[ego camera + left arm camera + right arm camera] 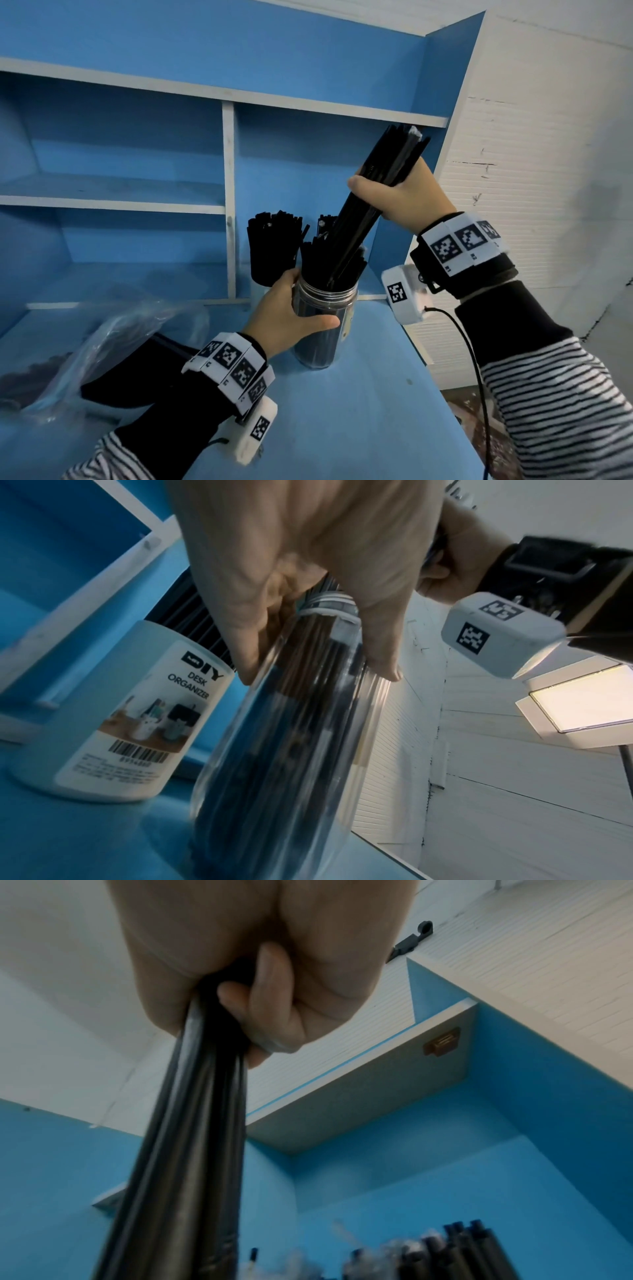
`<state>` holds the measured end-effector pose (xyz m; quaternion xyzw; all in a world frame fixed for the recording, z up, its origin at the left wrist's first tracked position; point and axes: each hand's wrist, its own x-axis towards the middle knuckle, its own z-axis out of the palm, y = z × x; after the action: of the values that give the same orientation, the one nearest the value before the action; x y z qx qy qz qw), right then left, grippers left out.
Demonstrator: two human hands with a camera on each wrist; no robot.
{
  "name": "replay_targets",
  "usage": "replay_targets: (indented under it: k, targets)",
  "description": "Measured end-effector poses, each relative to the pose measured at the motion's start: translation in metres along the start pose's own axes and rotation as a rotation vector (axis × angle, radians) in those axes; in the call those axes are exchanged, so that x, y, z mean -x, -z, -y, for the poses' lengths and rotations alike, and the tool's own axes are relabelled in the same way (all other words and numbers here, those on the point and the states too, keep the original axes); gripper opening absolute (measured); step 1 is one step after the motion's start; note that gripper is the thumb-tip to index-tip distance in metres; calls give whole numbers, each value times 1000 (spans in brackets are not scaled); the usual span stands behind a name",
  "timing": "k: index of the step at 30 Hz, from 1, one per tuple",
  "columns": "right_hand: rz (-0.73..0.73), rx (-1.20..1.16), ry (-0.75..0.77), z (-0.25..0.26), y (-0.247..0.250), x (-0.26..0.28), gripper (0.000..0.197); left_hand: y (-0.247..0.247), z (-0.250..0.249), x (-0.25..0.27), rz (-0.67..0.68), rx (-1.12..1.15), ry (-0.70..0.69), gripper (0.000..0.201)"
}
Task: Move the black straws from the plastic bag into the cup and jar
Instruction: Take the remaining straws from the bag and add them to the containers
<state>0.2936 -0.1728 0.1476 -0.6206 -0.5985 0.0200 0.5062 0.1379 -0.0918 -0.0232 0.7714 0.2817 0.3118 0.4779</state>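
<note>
A clear jar (322, 329) (274, 750) packed with black straws stands on the blue desk. My left hand (291, 317) (301, 574) grips its upper part, fingers and thumb wrapped round it. My right hand (400, 195) (260, 969) holds a bundle of black straws (373, 202) (185, 1150) tilted, its lower ends inside the jar mouth. Behind the jar, a white cup (126, 718) labelled "DIY desk organizer" holds more black straws (272, 246). The clear plastic bag (113, 346) lies at the left with dark straws showing inside.
The blue shelf unit (228, 192) with white edges rises behind the jar and cup. The desk's right edge (424, 370) runs close to the jar. A white slatted wall (534, 154) stands at the right. A black cable (476, 370) hangs from my right wrist.
</note>
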Motion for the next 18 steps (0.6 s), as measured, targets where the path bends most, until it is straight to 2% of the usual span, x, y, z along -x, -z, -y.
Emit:
replay_targets:
  k: [2,7,10,12,15,18]
  targets:
    - [11,28,0,-3,-1,-3,34,0,3,-1,-2,10,2,96]
    - [177,121,-24,-12,-23,1,31,0,5,-2,-5,29,-3,95]
    - [225,128,-78,-27,-36,10,32,1,5,-2,-5,14,-9,96]
    - [238,156,-89,-39,-46,18,43,1,5,-2,-8,5,-6,95]
    - [275,252,-120,-60,-52,26,73,0,4,-1,-17,0,-4,91]
    - [288,180,-129,-54,-44,35,74,0,4,-1,-18,-21,-7,91]
